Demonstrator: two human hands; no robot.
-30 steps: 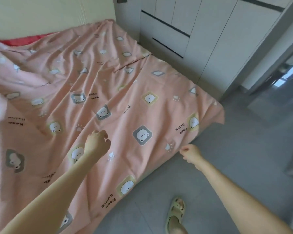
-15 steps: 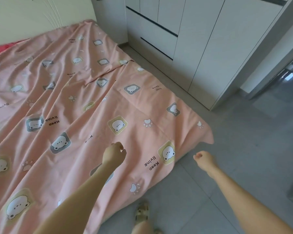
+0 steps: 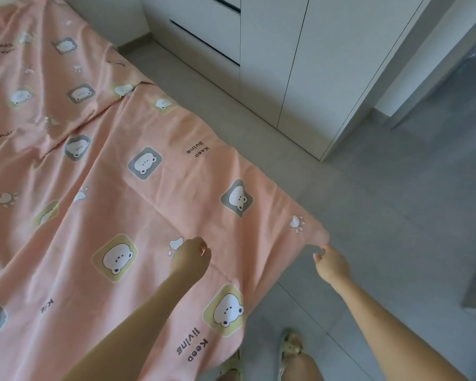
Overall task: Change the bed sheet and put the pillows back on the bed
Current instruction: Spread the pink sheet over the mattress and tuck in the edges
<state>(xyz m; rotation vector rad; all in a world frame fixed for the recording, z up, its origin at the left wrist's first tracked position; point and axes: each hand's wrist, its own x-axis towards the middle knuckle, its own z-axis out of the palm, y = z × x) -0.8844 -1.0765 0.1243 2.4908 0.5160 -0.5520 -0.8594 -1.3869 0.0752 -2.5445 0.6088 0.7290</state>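
Observation:
A pink bed sheet [image 3: 160, 204] printed with bears and "Keep living" lies spread over the bed, and its near edge hangs to the floor. My left hand [image 3: 190, 257] hovers over the sheet beside a white paw print, its fingers curled into a loose fist with nothing seen in it. My right hand [image 3: 331, 264] reaches out over the floor to the sheet's near right corner [image 3: 318, 235]. Its index fingertip meets that corner while the thumb stays apart. No pillow is in view.
White wardrobe doors [image 3: 300, 78] stand along the far side, leaving a narrow strip of grey tiled floor [image 3: 382, 215] beside the bed. My feet in pale sandals [image 3: 290, 346] stand at the bed's near corner. An open doorway [image 3: 451, 86] is at the right.
I have stepped right along the bed's foot, and the view has tilted down. My right hand has come up to the sheet's corner. My left hand has moved right across the sheet, still curled.

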